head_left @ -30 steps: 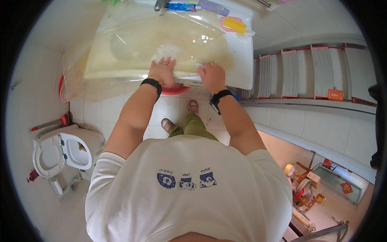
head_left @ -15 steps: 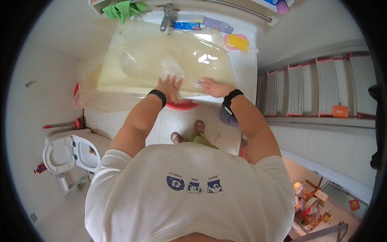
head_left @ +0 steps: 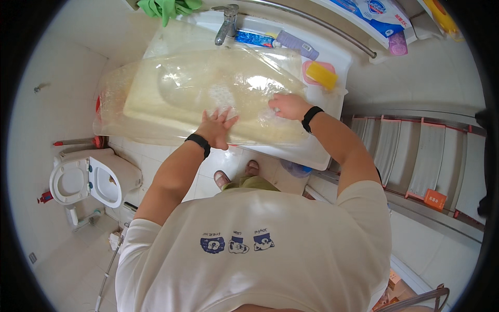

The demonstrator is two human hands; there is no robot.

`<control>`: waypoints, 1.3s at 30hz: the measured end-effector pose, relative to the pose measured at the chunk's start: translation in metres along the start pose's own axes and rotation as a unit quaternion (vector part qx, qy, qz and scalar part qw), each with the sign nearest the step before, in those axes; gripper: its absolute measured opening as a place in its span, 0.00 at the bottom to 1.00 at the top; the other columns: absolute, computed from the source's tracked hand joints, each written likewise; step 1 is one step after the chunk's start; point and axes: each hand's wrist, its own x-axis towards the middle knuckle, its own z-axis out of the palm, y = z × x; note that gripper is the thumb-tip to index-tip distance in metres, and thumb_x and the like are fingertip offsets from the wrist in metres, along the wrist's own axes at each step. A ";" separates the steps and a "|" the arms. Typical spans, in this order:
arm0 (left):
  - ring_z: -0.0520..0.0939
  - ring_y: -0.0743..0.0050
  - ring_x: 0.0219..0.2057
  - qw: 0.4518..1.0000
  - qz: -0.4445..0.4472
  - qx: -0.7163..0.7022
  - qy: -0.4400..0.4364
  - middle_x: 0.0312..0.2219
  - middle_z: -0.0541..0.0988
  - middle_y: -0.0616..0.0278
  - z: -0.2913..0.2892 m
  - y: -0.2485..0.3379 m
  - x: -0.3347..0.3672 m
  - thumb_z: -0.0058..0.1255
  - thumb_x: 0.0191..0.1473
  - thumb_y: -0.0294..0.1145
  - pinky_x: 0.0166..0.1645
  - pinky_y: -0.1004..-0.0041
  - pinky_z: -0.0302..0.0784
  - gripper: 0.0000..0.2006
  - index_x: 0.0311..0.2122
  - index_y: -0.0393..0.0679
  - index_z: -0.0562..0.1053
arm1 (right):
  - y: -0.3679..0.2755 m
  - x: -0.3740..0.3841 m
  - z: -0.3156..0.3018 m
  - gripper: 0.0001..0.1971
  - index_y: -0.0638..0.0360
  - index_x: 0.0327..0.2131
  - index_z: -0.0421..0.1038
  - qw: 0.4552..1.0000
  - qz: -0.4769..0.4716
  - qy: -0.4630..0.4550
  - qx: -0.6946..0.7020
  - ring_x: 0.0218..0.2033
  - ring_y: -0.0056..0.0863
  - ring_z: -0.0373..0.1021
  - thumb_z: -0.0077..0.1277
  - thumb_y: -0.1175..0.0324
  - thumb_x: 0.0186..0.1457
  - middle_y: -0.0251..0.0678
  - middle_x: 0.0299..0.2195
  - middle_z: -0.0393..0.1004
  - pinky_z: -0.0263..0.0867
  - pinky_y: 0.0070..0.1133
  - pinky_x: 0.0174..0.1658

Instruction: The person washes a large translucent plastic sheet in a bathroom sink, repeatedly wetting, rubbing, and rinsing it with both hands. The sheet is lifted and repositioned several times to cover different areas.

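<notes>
A clear, yellowish plastic sheet lies over the washbasin counter and hangs past its left and front edges. On the sheet's front part rests my left hand, flat with its fingers spread. White suds lie on the plastic just beyond its fingertips. Farther right, my right hand is closed, its curled fingers against the wet sheet. A bit of white shows at those fingertips, too small to make out. Both wrists wear black bands.
Behind the sheet stand a tap, a blue toothpaste box and a purple tube. A yellow sponge sits on a pink dish. Left is a toilet; right, a folded ladder. A green cloth hangs at back left.
My right hand has moved forward over the sheet and its fingers have curled in. My left hand stays spread on the plastic. The view has shifted and tilted.
</notes>
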 end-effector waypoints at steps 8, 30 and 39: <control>0.44 0.41 0.66 1.000 -0.001 -0.015 -0.015 0.65 0.47 0.47 -0.004 0.000 0.000 0.60 0.31 0.43 0.64 0.38 0.38 0.55 0.67 0.60 0.45 | 0.086 0.044 -0.051 0.08 0.58 0.33 0.71 0.923 0.097 0.371 -0.004 0.41 0.44 0.69 0.42 0.74 0.51 0.43 0.34 0.71 0.64 0.35 0.45; 0.46 0.43 0.66 0.998 -0.026 -0.035 -0.033 0.65 0.47 0.49 -0.012 0.003 0.008 0.55 0.35 0.40 0.65 0.39 0.34 0.51 0.67 0.59 0.43 | 0.117 0.039 -0.046 0.17 0.62 0.46 0.66 0.948 0.274 0.146 0.072 0.41 0.51 0.72 0.43 0.66 0.54 0.54 0.38 0.75 0.67 0.38 0.43; 0.47 0.43 0.66 0.999 -0.017 -0.048 -0.017 0.67 0.41 0.52 -0.007 -0.002 0.007 0.59 0.31 0.45 0.64 0.38 0.32 0.52 0.66 0.58 0.49 | 0.091 0.085 -0.075 0.10 0.59 0.28 0.75 0.930 0.268 0.253 0.019 0.35 0.46 0.73 0.51 0.63 0.45 0.46 0.30 0.77 0.69 0.35 0.41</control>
